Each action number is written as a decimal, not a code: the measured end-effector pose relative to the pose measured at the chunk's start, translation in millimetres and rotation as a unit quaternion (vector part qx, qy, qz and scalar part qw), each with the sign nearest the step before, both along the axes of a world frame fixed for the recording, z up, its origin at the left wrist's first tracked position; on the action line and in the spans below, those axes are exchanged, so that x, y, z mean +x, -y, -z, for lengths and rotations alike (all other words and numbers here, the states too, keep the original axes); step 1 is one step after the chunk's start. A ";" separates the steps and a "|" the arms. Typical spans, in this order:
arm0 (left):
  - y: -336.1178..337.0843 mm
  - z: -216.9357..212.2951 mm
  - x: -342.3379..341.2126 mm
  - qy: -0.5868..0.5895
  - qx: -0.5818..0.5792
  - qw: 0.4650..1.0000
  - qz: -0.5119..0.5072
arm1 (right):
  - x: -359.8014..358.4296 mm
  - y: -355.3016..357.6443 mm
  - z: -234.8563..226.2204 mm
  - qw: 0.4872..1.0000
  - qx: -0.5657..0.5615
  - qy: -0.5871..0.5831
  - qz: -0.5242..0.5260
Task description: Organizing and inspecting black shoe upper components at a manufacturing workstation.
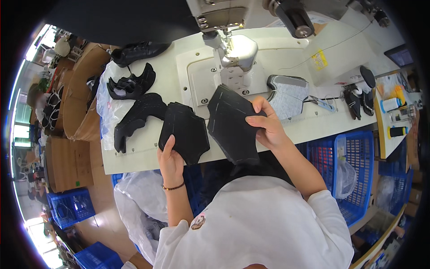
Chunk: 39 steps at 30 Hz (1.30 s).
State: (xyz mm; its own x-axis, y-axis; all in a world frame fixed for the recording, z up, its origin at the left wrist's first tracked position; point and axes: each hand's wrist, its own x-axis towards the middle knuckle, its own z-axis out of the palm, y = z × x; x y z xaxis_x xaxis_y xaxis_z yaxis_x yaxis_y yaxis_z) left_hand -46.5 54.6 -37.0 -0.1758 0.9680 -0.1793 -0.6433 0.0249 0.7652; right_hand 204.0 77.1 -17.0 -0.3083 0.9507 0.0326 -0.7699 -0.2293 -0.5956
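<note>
My left hand (171, 160) pinches the lower edge of a flat black cut piece (184, 130), perhaps a stack, over the table's front edge. A larger black cut piece (234, 123) with dashed pale lines is gripped along its right edge by my right hand (270, 124), thumb on top. The two pieces are side by side, their near edges almost touching. Just beyond them stands the sewing machine (239, 51), its lamp lit over the needle area. Left of my left hand lie black curved shoe-upper pieces (136, 112). Grey fabric pieces (289, 92) tied with thread lie beyond my right hand.
A black shoe (141, 53) rests at the table's back left, near clear plastic (107, 107). Blue-handled snips (323, 104) lie to the right. Thread spools (392, 104) stand on a side shelf. A blue crate (354, 175) is below right, and a white plastic bag (136, 201) below left.
</note>
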 end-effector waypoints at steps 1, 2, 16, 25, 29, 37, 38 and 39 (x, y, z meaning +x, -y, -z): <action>0.0 -1.4 -0.8 -0.001 0.004 1.000 0.001 | 2.2 -0.8 5.0 0.999 -0.005 0.037 0.011; -0.7 -1.4 -2.4 -0.001 0.005 1.000 -0.002 | 6.1 -1.3 7.7 0.999 -0.003 0.037 0.008; -32.7 10.5 -33.4 -0.332 -0.073 0.939 0.057 | 9.3 2.1 26.6 0.702 0.212 0.668 0.126; -16.1 -8.0 -11.0 -0.726 0.015 0.686 -0.043 | -3.7 32.2 -13.3 0.438 0.203 0.868 0.120; 0.0 -27.0 17.0 -0.777 0.085 0.622 -0.034 | 23.2 37.2 -27.6 0.504 0.184 0.821 0.196; -2.9 -11.3 55.2 -0.654 0.182 0.711 0.182 | 80.5 20.7 -3.7 0.449 0.029 0.845 0.288; -3.9 -11.5 61.3 -0.653 0.187 0.711 0.184 | 81.1 17.5 5.2 0.483 0.009 0.831 0.275; -5.2 -10.9 69.4 -0.644 0.192 0.710 0.208 | 81.8 14.1 12.5 0.480 0.004 0.832 0.280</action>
